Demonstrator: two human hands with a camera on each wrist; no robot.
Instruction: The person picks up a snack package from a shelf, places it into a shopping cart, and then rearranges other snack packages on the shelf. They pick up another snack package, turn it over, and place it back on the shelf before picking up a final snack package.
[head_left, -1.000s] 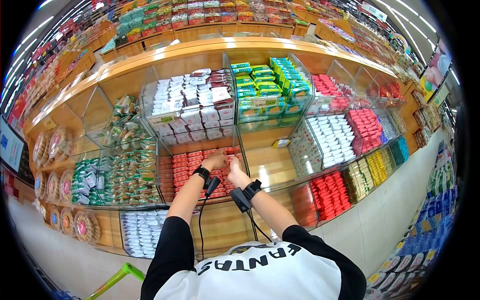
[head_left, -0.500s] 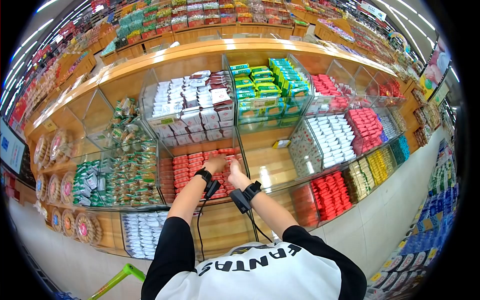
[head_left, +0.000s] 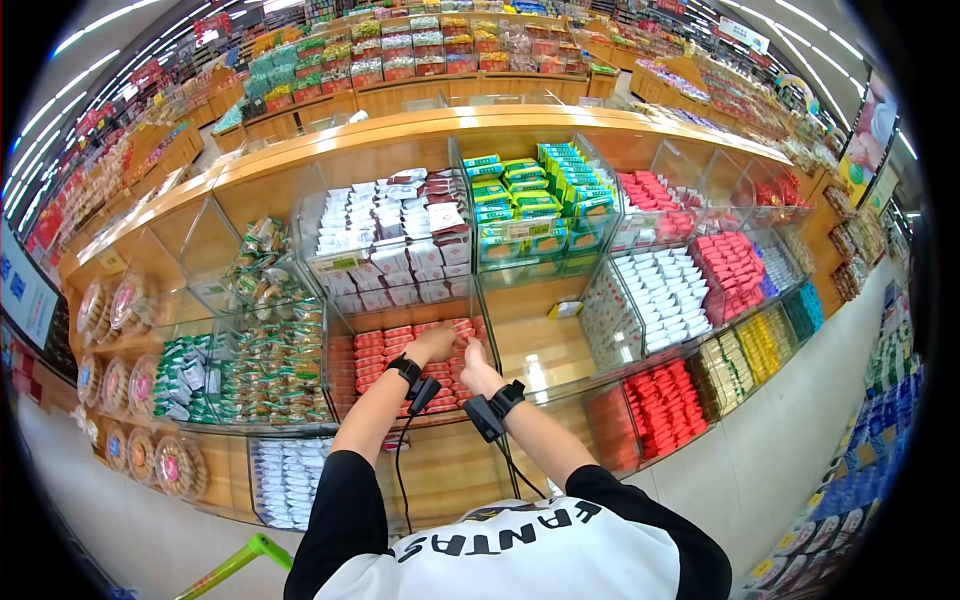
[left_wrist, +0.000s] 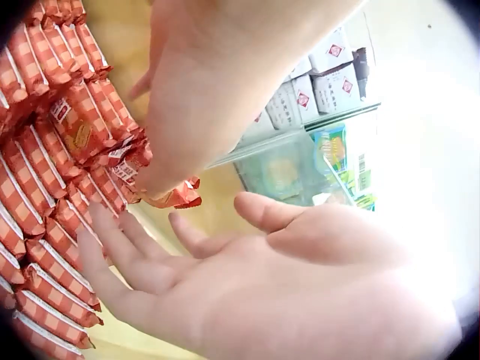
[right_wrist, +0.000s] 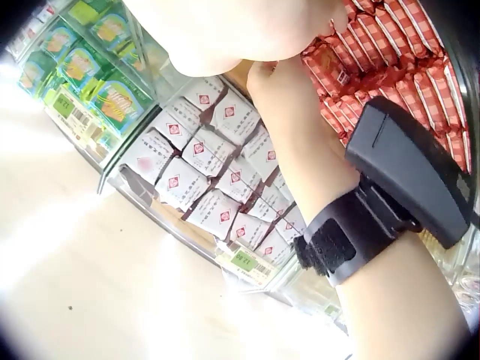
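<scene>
My left hand (head_left: 432, 343) reaches down into a clear bin of red checked snack packets (head_left: 372, 352). In the left wrist view this left hand (left_wrist: 202, 90) comes from the top, its fingers largely hidden. A red packet (left_wrist: 178, 198) shows right at its lower edge; I cannot tell whether the fingers grip it. Just to the right, my right hand (head_left: 475, 366) hangs over the same bin. Its palm faces the left hand, its fingers loosely extended and holding nothing. The right wrist view shows the right hand (right_wrist: 232, 34) blurred at the top, covering the left fingertips.
Behind the red packets stands a raised bin of white packets (head_left: 375, 215), with green and yellow packets (head_left: 530, 180) to its right. Clear dividers surround the bins. A bare wooden compartment (head_left: 525, 345) adjoins on the right. A green handle (head_left: 235, 560) is at lower left.
The head view has tilted up, so the shelves sit lower in frame. My left hand, blurred half a second ago, has shifted slightly within the red bin; the right hand stays beside it.
</scene>
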